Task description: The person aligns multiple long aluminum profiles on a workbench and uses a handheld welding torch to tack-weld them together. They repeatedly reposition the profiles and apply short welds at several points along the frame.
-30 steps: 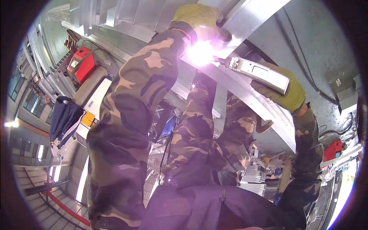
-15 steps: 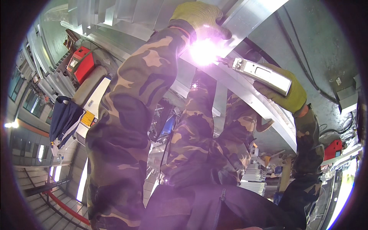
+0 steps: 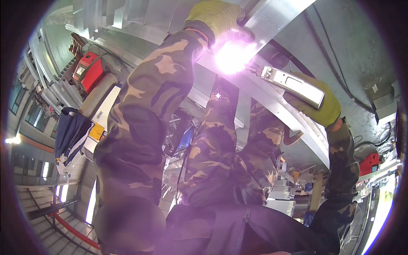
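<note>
My left hand (image 3: 216, 19), in a yellow-green work glove, grips a shiny metal profile (image 3: 278, 21) at the top of the view, its fingers bent down beside a white-violet glare. Wrapped round a silver handheld welding gun (image 3: 295, 87) is my right hand (image 3: 327, 104), gloved alike. The gun's nozzle points left into the glare, where the profile meets a long metal bar (image 3: 289, 114) slanting down to the right. That glare hides the joint, the nozzle's end and part of my left fingertips.
Both legs in camouflage trousers (image 3: 212, 140) are below the metalwork. A red machine (image 3: 88, 71) and a dark blue cloth (image 3: 72, 134) lie to the left. Black cables (image 3: 335, 72) run along the floor at right, near a red box (image 3: 369, 164). Stacked pale profiles (image 3: 280, 206) appear lower right.
The glare and the welding gun's tip have shifted slightly to the right. My left hand stays on the metal profile. A dark blurred round patch now covers the lower left sleeve.
</note>
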### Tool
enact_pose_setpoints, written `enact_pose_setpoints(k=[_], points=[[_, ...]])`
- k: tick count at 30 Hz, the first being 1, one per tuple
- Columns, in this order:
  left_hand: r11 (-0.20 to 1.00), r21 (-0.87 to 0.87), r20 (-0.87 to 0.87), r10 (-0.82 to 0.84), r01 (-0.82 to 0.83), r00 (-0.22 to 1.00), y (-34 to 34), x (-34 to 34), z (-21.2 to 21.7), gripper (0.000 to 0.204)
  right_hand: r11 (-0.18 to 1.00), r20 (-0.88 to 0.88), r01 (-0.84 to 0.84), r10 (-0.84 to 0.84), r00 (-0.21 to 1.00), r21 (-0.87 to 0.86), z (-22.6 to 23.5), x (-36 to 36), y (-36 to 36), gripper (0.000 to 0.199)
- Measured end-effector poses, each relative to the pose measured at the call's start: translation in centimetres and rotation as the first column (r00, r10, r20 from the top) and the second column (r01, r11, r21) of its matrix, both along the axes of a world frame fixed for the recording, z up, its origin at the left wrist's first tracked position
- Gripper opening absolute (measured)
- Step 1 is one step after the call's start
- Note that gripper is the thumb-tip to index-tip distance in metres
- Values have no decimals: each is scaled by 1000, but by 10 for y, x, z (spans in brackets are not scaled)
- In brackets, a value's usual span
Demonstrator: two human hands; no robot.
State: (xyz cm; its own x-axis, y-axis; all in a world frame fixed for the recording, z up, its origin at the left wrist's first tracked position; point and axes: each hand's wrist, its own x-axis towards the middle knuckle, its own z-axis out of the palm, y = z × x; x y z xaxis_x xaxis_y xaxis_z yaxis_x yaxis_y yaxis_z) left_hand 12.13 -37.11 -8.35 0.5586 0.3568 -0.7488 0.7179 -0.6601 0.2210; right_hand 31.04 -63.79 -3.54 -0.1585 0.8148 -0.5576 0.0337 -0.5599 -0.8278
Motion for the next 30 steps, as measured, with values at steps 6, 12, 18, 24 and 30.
enact_pose_setpoints(k=[6, 12, 18, 24, 30], points=[[1000, 2, 8, -3, 3, 1000, -1, -3, 0, 62, 1000, -4, -24, 24, 1000, -11, 2, 2, -1, 51], [1000, -2, 18, -15, 15, 1000, 0, -7, 5, 62, 998, 11, -43, 43, 999, -47, -1, 6, -12, 59], [999, -25, 44, -31, 32, 999, -5, -2, 1, 64, 834, 184, -128, 33, 982, 537, -28, 21, -37, 80], [974, -144, 148, 197, -176, 969, -3, -38, 20, 65, 930, 311, -45, -76, 947, 364, 37, 13, -32, 70], [740, -96, 428, 634, -665, 644, 62, -71, 83, 42, 963, 450, 103, -208, 869, 247, 95, -14, -43, 54]])
